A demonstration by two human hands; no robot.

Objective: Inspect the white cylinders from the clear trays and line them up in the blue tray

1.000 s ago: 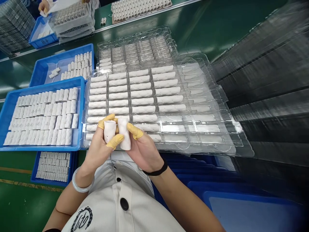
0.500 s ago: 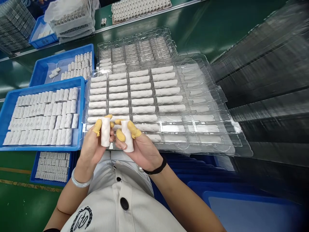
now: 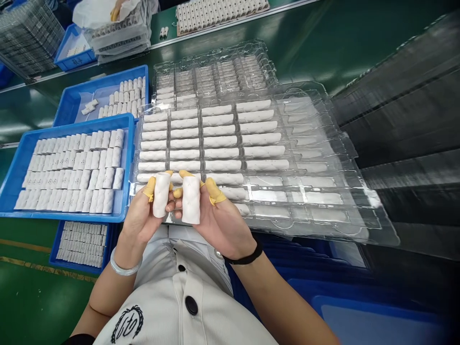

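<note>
My left hand (image 3: 141,211) is closed round a small white cylinder (image 3: 161,195) with a rippled surface, held upright between yellow-covered thumb and fingers. Beside it, a second white cylinder (image 3: 191,200) rests against the fingers of my right hand (image 3: 228,225), its broad face towards me. The right thumb, in a yellow finger cot (image 3: 215,191), stands off to the side of that piece. Both hands are over the front edge of a clear plastic tray (image 3: 283,218), where rows of similar white pieces lie on their sides in pockets.
To the left, a blue bin (image 3: 130,143) holds upright rows of white cylinders; another blue bin (image 3: 64,103) sits behind it. More clear trays (image 3: 268,52) lie beyond. A co-worker's yellow-tipped hand (image 3: 115,12) is over the wrapped stack (image 3: 120,40). Dark sheeting (image 3: 406,120) borders the right.
The cylinder in my right hand has turned to show a broader face, and the right thumb has come off it. My left hand keeps its grip. A co-worker's hand appears at the stack.
</note>
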